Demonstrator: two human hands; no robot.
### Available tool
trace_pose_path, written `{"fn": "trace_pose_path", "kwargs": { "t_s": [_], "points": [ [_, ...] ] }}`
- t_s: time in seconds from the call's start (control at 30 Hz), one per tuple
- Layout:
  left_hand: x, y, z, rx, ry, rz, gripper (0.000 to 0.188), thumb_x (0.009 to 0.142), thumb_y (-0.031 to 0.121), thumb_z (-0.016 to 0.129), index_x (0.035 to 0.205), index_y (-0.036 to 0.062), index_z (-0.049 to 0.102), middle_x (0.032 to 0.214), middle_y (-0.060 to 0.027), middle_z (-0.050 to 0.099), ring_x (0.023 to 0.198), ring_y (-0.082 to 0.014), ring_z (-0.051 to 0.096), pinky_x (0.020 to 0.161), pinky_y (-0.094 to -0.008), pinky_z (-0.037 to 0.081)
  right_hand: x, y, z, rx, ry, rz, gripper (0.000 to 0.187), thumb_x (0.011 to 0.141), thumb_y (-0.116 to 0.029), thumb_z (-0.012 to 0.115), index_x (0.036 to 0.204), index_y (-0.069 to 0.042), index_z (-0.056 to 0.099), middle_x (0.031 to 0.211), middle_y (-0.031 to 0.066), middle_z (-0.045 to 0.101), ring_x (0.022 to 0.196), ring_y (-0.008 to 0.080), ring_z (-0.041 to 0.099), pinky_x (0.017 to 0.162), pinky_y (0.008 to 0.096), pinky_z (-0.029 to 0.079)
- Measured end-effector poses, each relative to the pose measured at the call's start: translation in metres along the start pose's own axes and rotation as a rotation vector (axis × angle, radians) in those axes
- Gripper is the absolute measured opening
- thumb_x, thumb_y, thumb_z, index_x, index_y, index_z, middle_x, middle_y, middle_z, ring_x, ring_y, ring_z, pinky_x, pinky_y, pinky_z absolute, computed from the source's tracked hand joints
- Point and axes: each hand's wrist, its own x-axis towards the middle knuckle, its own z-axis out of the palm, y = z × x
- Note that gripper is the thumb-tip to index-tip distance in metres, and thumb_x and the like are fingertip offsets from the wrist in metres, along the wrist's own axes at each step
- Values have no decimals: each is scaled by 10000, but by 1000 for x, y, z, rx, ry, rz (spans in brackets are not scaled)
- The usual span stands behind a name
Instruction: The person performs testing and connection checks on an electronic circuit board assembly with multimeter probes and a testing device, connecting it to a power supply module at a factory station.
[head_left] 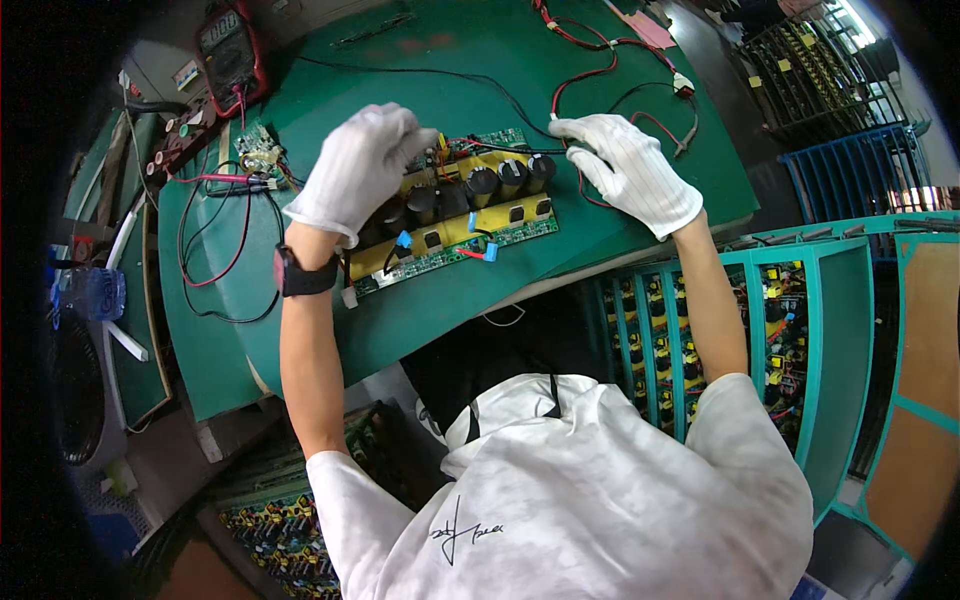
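Note:
A long circuit board with yellow heat-sink strips, several black capacitors and blue-tipped wires lies on the green-topped table. Over its far left part, my left hand, in a white glove, is bent with fingers curled together; what they pinch, if anything, is hidden. At the far right end, my gloved right hand has thumb and forefinger closed on a slim black test probe pointing left across the board's far edge. A black lead runs into that hand.
A red-cased multimeter stands at the back left. Beside the left hand lie a small circuit board, a red probe and looped leads. Red wires spread at the back right. Green racks of boards stand below the table's right side.

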Motion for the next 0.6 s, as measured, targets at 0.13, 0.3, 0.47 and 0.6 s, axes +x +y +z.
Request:
{"fn": "trace_pose_path", "kwargs": {
  "t_s": [0.13, 0.3, 0.47, 0.6],
  "points": [
    [1, -5, -8, 71, 172, -54, 211, 921, 219, 741, 864, 31, 667, 834, -134, 673, 819, -352, 646, 707, -457, 516, -11, 16, 1, -116, 26, 21, 353, 923, -170, 717, 1260, -77, 668, 1173, 116, 707, 1137, 320, 652, 1001, 429, 517],
    [2, -31, -8, 385, 169, -54, 375, 943, 297, 721, 1259, 101, 679, 1267, -169, 677, 1180, -370, 632, 960, -455, 534, -20, 35, 6, -185, -25, -12, 306, 919, -167, 725, 1206, -70, 685, 1142, 113, 710, 1104, 312, 658, 979, 424, 519],
    [19, 37, -5, 47, 116, -11, 301, 947, 260, 710, 1192, 84, 709, 1193, -184, 704, 1173, -362, 646, 997, -440, 525, -29, 48, 2, 75, -26, 25, 246, 937, -206, 712, 1148, -81, 699, 1118, 81, 733, 1056, 300, 690, 928, 411, 542],
    [30, 76, 10, -31, 51, 174, 306, 924, 269, 737, 1156, 72, 710, 1153, -183, 710, 1131, -364, 661, 994, -428, 527, -26, 37, -4, 295, 67, 9, 279, 939, -173, 714, 1202, -80, 695, 1156, 97, 744, 1034, 314, 711, 925, 399, 552]
  ]
}}
